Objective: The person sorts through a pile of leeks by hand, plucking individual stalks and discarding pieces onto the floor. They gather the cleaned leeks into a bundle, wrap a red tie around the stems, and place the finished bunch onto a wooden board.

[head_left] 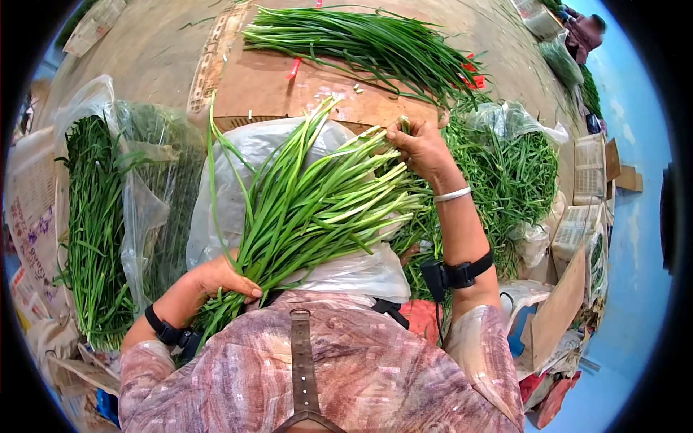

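A loose bunch of garlic chives [317, 191] fans out across my lap, over a white plastic sheet [216, 184]. My left hand [227, 278] is closed around the leafy green end of the bunch, close to my body. At the pale stem ends, my right hand [419, 148] pinches garlic chive stems between thumb and fingers; how many is hidden. Beyond both hands, a neat pile of garlic chives [354, 40] lies on a low brown board [263, 83], with red ties [294, 68] beside it.
On my left stands a plastic-lined container of upright greens [97, 209]. A heap of loose greens [516, 169] is to my right. Plastic crates [588, 169] and cardboard [559, 310] line the right side. Another person [581, 32] is at the far right.
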`<state>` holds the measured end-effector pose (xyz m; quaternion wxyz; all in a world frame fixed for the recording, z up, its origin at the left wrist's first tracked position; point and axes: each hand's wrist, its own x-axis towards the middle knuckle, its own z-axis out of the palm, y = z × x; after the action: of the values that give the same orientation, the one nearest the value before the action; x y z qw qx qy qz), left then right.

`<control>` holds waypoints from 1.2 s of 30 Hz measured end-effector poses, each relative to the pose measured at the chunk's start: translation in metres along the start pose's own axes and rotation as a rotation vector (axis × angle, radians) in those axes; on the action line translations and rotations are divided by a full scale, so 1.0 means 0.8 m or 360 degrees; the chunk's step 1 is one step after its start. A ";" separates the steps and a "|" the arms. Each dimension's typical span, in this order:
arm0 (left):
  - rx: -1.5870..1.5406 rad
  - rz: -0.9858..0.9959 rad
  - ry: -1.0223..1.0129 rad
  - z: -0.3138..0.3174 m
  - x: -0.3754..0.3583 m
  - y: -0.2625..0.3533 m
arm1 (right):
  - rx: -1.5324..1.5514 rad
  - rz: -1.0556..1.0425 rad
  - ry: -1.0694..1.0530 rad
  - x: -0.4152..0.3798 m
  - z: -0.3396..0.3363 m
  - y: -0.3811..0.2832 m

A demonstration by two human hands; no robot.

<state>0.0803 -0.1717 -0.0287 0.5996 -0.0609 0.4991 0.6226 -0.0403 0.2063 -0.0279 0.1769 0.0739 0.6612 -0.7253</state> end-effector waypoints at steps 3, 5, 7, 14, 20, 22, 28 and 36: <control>-0.0067 0.0031 -0.0044 0.006 -0.003 0.008 | 0.0083 -0.0022 0.0153 -0.003 -0.001 0.011; -0.0101 0.0015 -0.0024 0.009 -0.005 0.011 | 0.0118 0.0006 0.0234 -0.016 0.005 -0.005; -0.0134 0.0002 -0.0003 0.010 -0.006 0.012 | 0.0077 -0.0059 0.0417 -0.020 0.000 -0.010; -0.0057 -0.0024 0.0055 0.008 -0.010 0.012 | 0.0257 -0.0330 0.0716 -0.096 -0.143 -0.047; -0.0078 -0.0022 0.0052 0.006 -0.005 0.008 | -0.2513 0.0184 0.0972 -0.120 -0.228 -0.032; -0.0088 -0.0025 0.0042 0.006 -0.004 0.009 | -0.2656 -0.0584 0.0830 -0.097 -0.168 -0.034; -0.0033 -0.0024 -0.0010 0.000 -0.002 0.004 | -0.1699 -0.0856 -0.0132 -0.017 0.041 -0.055; -0.0039 0.0004 -0.0128 -0.006 0.001 -0.001 | -0.1496 -0.0512 -0.0348 0.001 0.051 -0.028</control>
<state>0.0785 -0.1744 -0.0321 0.6177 -0.0425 0.4669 0.6313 -0.0440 0.1674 -0.0030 0.1452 -0.1930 0.8967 -0.3709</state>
